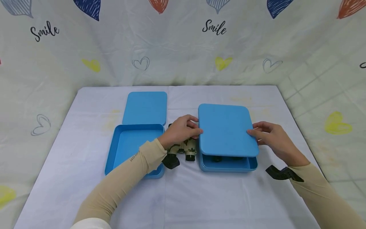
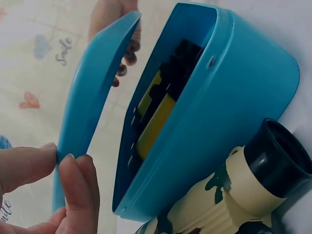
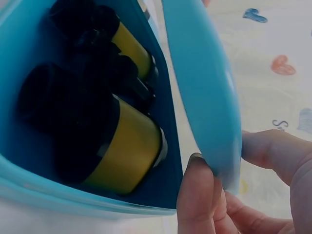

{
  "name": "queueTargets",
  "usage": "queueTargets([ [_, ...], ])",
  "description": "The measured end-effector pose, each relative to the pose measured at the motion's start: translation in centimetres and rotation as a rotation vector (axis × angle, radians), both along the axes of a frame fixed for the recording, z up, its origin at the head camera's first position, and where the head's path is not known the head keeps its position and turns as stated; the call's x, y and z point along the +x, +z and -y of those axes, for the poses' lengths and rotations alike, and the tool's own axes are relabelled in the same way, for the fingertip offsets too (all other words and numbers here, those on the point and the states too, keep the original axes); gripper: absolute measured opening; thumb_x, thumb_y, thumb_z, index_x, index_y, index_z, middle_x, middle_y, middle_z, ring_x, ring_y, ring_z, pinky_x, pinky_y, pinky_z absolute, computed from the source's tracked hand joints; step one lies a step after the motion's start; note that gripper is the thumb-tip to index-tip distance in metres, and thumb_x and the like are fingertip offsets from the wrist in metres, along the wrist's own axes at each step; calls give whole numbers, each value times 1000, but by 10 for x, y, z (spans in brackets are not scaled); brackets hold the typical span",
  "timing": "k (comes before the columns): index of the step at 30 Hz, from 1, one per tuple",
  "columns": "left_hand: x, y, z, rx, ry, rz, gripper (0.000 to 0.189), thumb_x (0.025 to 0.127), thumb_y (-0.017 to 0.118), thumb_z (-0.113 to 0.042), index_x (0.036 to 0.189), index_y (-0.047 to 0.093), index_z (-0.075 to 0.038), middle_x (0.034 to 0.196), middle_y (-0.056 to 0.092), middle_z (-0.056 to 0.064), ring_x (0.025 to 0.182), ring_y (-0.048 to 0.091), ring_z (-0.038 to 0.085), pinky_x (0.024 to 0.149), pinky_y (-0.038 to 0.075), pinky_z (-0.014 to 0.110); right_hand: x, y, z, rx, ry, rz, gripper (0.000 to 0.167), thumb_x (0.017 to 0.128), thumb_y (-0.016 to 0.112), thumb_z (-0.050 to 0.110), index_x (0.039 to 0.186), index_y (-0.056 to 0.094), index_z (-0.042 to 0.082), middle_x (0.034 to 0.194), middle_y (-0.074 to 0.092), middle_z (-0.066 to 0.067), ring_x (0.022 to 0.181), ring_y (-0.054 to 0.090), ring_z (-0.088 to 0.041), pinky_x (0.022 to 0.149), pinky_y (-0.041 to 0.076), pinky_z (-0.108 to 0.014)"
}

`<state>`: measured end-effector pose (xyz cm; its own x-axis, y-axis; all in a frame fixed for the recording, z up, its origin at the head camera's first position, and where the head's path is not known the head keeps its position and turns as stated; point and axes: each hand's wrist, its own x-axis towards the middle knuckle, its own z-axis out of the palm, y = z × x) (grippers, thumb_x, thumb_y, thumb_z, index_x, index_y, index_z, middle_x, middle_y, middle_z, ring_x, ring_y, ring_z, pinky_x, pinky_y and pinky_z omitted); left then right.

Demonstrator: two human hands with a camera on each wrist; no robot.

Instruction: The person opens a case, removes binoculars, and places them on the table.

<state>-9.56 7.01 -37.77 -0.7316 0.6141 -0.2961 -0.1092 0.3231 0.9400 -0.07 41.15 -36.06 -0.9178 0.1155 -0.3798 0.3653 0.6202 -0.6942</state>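
A blue lid (image 1: 226, 129) hovers just above a blue box (image 1: 227, 163) on the right of the table. My left hand (image 1: 183, 129) pinches the lid's left edge (image 2: 85, 117), and my right hand (image 1: 271, 137) pinches its right edge (image 3: 204, 92). Inside the box (image 3: 34, 161) lie yellow-and-black binoculars (image 3: 117, 151), also seen through the gap in the left wrist view as yellow and black shapes (image 2: 156, 117). Camouflage binoculars (image 1: 183, 149) lie on the table between the two boxes, under my left hand; their dark eyepiece (image 2: 278, 151) shows beside the box wall (image 2: 234, 112).
An open blue box (image 1: 128, 148) sits left of centre with my left forearm across its near corner. Its lid (image 1: 145, 107) lies flat behind it. A white cloth (image 1: 183, 197) covers the table, and a printed sheet (image 1: 183, 44) hangs behind.
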Motion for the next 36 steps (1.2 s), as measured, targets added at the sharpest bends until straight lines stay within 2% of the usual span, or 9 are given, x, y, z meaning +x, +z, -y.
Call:
queueTargets([
  [4,-3,0,0,6,15,25,57,98,72,-21,148,47,-8,128,66,15,93,75,19,91,62,38,-1,2,-2,-14,3,6,73,101,58,58,148,45,4,143,55,-19,96,71,-6,83,56,-17],
  [12,-6,3,-4,61,58,122,54,99,69,-12,148,45,-7,132,58,19,91,75,22,90,63,43,-5,1,-3,-20,-1,-7,73,100,59,58,148,45,5,142,55,-19,96,71,-5,84,56,-17],
  [21,-12,7,-6,34,65,74,52,100,69,-18,147,47,-10,134,58,16,91,76,22,91,62,43,-13,2,-5,-33,-6,-37,72,101,60,53,151,44,3,143,53,-19,94,67,0,83,59,-20],
  [27,-18,8,-6,26,69,61,51,100,68,-20,147,47,-13,134,59,14,90,77,21,93,62,45,-21,3,-7,-50,-2,-47,70,102,59,50,151,44,2,145,52,-19,92,66,3,82,58,-17],
  [36,-28,11,-7,39,80,70,52,100,69,-18,147,46,-11,133,59,14,95,77,25,94,61,45,-35,7,-8,-58,-4,-72,68,102,59,51,149,46,4,149,51,-17,92,66,4,81,56,-15],
])
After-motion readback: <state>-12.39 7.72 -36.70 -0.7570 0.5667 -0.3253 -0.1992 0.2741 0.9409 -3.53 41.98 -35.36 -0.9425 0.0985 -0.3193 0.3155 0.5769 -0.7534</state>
